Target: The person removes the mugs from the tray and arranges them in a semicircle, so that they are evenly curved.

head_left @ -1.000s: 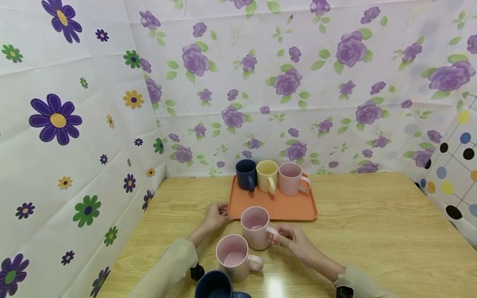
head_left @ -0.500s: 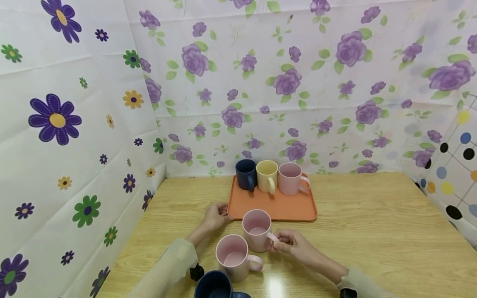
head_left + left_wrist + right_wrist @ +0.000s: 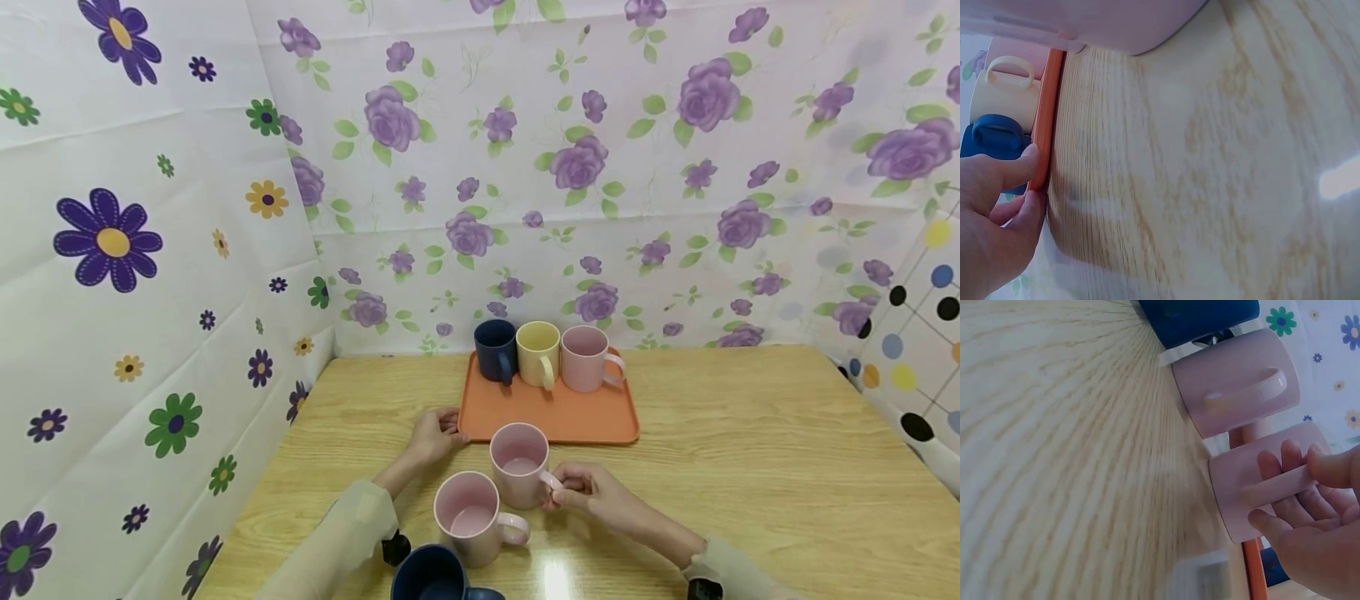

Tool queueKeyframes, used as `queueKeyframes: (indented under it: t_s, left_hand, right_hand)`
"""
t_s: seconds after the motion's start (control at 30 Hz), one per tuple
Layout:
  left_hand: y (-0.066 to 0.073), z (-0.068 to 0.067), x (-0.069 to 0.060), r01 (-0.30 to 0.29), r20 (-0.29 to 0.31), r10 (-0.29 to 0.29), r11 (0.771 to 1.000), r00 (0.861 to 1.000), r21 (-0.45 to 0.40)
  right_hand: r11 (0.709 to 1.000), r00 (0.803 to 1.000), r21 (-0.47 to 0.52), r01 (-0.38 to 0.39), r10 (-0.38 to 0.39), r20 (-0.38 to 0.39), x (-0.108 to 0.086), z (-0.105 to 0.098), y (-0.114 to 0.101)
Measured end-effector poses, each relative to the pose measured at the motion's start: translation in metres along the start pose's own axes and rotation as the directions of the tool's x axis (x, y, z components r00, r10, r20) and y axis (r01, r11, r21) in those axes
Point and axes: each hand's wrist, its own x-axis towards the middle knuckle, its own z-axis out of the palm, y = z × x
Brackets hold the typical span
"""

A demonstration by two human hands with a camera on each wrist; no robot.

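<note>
My left hand (image 3: 435,437) pinches the front left corner of an orange tray (image 3: 517,418); in the left wrist view the thumb (image 3: 1025,164) lies over its rim. With my right hand (image 3: 592,490) I hold the handle of a pink mug (image 3: 517,467), upright in front of the tray. The right wrist view shows fingers around that handle (image 3: 1279,486), and the mug's base appears to be at the table surface. Closer to me stands a second pink mug (image 3: 468,523), its handle pointing right. A dark blue mug (image 3: 431,575) is partly cut off by the bottom edge.
Along the tray's back stand a dark blue mug (image 3: 495,354), a yellow mug (image 3: 537,357) and a pink mug (image 3: 585,360), side by side. The wooden table (image 3: 750,450) meets flower-printed sheets (image 3: 660,183) at the back and left, and a dotted sheet (image 3: 911,358) at the right.
My right hand and the pink mug it holds have shifted slightly toward me and to the right, away from the tray. My left hand and the tray have stayed in place.
</note>
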Motion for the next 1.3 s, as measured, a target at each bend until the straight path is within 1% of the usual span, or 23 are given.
queueKeyframes:
  t_s: [0.1,0.23,0.33,0.5,0.63,0.7,0.8,0.93,1.07,1.3]
  left_hand:
    - [0.001,0.000,0.000,0.005,-0.006,-0.005,1.000,1.000,-0.017]
    - [0.001,0.000,0.000,-0.012,-0.001,0.012,1.000,1.000,-0.005]
    - [0.001,0.000,-0.001,-0.028,0.005,0.027,1.000,1.000,0.009]
    - [0.002,-0.001,-0.002,-0.025,0.005,0.025,1.000,1.000,0.017]
    - [0.002,-0.001,-0.001,-0.027,0.006,0.027,1.000,1.000,0.010]
    - [0.001,-0.001,-0.001,-0.029,0.004,0.029,1.000,1.000,0.008]
    - [0.000,-0.001,-0.001,-0.015,0.001,0.015,1.000,1.000,0.002]
    - [0.000,-0.001,0.000,-0.017,0.002,0.017,1.000,1.000,0.002]
    - [0.000,-0.002,-0.001,-0.015,0.004,0.015,1.000,1.000,0.000]
    - [-0.002,-0.003,0.001,-0.014,0.030,0.014,1.000,0.999,0.009]
  right_hand:
    - [0.999,1.000,-0.043,0.001,-0.001,0.007,0.001,-0.002,-0.001]
    - [0.995,1.000,-0.102,-0.011,0.013,0.016,0.002,-0.004,-0.005]
    - [0.991,0.999,-0.130,-0.030,0.034,0.029,0.002,-0.005,-0.009]
    - [0.983,0.998,-0.179,-0.027,0.037,0.054,0.001,-0.009,-0.016]
    - [0.975,0.997,-0.219,-0.038,0.051,0.053,0.000,-0.015,-0.017]
    - [0.973,0.997,-0.224,-0.050,0.063,0.052,-0.001,-0.018,-0.017]
    - [0.973,0.994,-0.212,-0.090,0.101,0.043,-0.002,-0.023,-0.017]
    - [0.972,0.989,-0.188,-0.138,0.144,0.018,-0.003,-0.030,-0.018]
    - [0.975,0.990,-0.173,-0.142,0.144,-0.002,0.001,-0.036,-0.019]
    - [0.975,0.989,-0.170,-0.142,0.134,-0.056,0.007,-0.045,-0.021]
